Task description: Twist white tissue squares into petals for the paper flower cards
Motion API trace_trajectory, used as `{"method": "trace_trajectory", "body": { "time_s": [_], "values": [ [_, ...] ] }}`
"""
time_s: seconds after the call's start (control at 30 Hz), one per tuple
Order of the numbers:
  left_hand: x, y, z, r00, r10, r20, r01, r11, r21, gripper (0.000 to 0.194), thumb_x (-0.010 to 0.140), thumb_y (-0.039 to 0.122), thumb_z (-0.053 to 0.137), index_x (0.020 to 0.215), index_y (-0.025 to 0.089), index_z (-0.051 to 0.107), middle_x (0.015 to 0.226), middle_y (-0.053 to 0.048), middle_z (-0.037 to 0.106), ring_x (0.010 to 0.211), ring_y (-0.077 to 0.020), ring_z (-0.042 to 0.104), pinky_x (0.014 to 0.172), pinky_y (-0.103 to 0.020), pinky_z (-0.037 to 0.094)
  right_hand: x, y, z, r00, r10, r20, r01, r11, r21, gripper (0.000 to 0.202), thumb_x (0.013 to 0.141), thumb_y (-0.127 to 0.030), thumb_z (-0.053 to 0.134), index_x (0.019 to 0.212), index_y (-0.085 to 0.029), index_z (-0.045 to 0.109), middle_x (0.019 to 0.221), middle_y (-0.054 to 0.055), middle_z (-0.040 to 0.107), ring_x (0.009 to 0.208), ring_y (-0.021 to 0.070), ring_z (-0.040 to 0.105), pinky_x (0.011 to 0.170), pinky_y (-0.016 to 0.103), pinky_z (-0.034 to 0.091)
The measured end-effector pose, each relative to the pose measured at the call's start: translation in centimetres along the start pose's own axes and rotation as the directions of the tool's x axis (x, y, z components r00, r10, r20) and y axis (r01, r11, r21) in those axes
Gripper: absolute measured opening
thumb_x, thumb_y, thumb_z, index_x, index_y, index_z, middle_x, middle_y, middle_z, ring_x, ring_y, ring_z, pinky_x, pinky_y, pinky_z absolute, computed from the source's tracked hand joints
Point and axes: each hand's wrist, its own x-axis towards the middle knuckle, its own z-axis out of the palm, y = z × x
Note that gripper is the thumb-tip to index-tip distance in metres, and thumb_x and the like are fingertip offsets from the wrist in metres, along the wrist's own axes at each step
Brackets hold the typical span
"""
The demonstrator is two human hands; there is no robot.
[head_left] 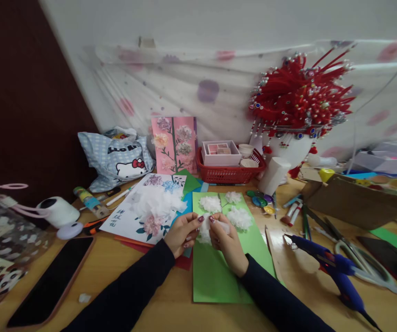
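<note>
My left hand (183, 234) and my right hand (228, 244) meet over a green sheet of card (215, 276). Both pinch a small piece of white tissue paper (204, 232) between thumb and fingers. White tissue-paper flowers (240, 217) sit on the upper part of the card, just beyond my hands. To the left, a heap of loose white tissue paper (155, 199) covers part of a white sheet with flower pictures and handwriting (122, 223). My fingers hide part of the held piece and whatever lies under it.
On the right lie a blue glue gun (333, 263) and scissors (364, 263); a phone (51, 281) lies on the left. Behind are a red basket (222, 174), a white roll (275, 175), a pink flower card (174, 145) and a checked bag (115, 159). A red beaded headdress (302, 97) stands back right.
</note>
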Motion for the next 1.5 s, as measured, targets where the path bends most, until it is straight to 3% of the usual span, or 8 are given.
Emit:
{"method": "trace_trajectory", "body": {
  "time_s": [0.17,0.37,0.53,0.73,0.9,1.17,1.37,1.5],
  "values": [
    [0.0,0.2,0.0,1.000,-0.001,-0.011,0.000,0.999,-0.045,0.058,0.051,0.052,0.089,0.071,0.021,0.044,0.044,0.015,0.034,0.034,-0.0003,0.014,0.028,-0.012,0.011,-0.1,-0.1,-0.3,0.992,-0.086,-0.091,0.086,0.996,-0.012,0.051,0.079,-0.069,0.066,0.073,-0.024,0.043,0.050,-0.012,0.031,0.043,0.0072,0.020,0.041,0.020,0.017],
    [0.1,0.0,-0.1,0.999,-0.042,-0.030,0.039,0.996,-0.083,0.054,0.054,0.048,0.086,0.075,0.022,0.043,0.049,0.012,0.045,0.033,0.0002,0.020,0.030,-0.013,0.010,-0.2,0.2,-0.1,0.996,-0.092,-0.018,0.092,0.996,-0.024,0.065,0.078,-0.079,0.058,0.053,-0.023,0.037,0.048,-0.008,0.029,0.044,0.0074,0.023,0.041,0.024,0.016],
    [0.0,-0.1,-0.2,0.997,-0.074,-0.029,0.071,0.995,-0.075,0.050,0.059,0.048,0.082,0.081,0.022,0.045,0.047,0.012,0.047,0.032,-0.0017,0.024,0.031,-0.013,0.010,-0.1,-0.5,0.1,0.998,-0.017,0.054,0.016,1.000,0.005,0.055,0.078,-0.075,0.063,0.080,-0.020,0.057,0.053,-0.009,0.034,0.043,0.0074,0.022,0.040,0.021,0.015],
    [0.1,-0.3,-0.3,0.998,-0.054,-0.025,0.054,0.998,-0.025,0.051,0.061,0.055,0.082,0.073,0.020,0.047,0.048,0.010,0.049,0.033,-0.0006,0.022,0.030,-0.013,0.010,0.0,-0.7,0.2,0.973,0.147,0.177,-0.147,0.989,-0.011,0.054,0.081,-0.073,0.058,0.071,-0.021,0.053,0.049,-0.010,0.032,0.037,0.0060,0.018,0.035,0.021,0.014],
    [0.1,-0.5,-0.3,1.000,-0.025,-0.013,0.025,1.000,0.006,0.053,0.064,0.058,0.081,0.066,0.019,0.046,0.049,0.011,0.043,0.032,0.0005,0.020,0.030,-0.014,0.009,-0.1,-0.8,0.1,0.996,0.062,0.066,-0.060,0.998,-0.033,0.050,0.076,-0.064,0.069,0.064,-0.022,0.045,0.051,-0.010,0.030,0.043,0.0063,0.022,0.039,0.020,0.017],
    [0.1,-0.3,-0.2,1.000,0.008,-0.003,-0.008,0.999,0.032,0.062,0.056,0.064,0.085,0.065,0.020,0.043,0.048,0.013,0.038,0.033,0.0008,0.019,0.029,-0.013,0.013,-0.2,-0.7,-0.1,1.000,-0.019,0.008,0.020,0.998,-0.056,0.047,0.080,-0.062,0.062,0.064,-0.023,0.040,0.051,-0.011,0.027,0.044,0.0070,0.019,0.041,0.021,0.016],
    [0.1,-0.5,0.0,0.999,0.016,-0.050,-0.015,0.999,0.038,0.064,0.057,0.070,0.081,0.066,0.021,0.041,0.043,0.014,0.034,0.031,-0.0003,0.019,0.028,-0.014,0.014,-0.3,-0.6,-0.1,0.992,-0.018,0.123,0.034,0.992,-0.126,0.041,0.084,-0.058,0.062,0.069,-0.021,0.052,0.051,-0.009,0.033,0.044,0.0087,0.026,0.043,0.022,0.021],
    [-0.1,-0.7,0.4,0.995,0.027,-0.094,-0.022,0.999,0.049,0.062,0.061,0.071,0.079,0.065,0.020,0.043,0.044,0.013,0.037,0.030,-0.0003,0.023,0.029,-0.014,0.014,-0.7,-0.8,0.1,0.980,-0.040,0.194,0.078,0.979,-0.189,0.034,0.080,-0.050,0.072,0.073,-0.019,0.059,0.060,-0.003,0.050,0.054,0.0119,0.041,0.052,0.025,0.033]
  ]
}}
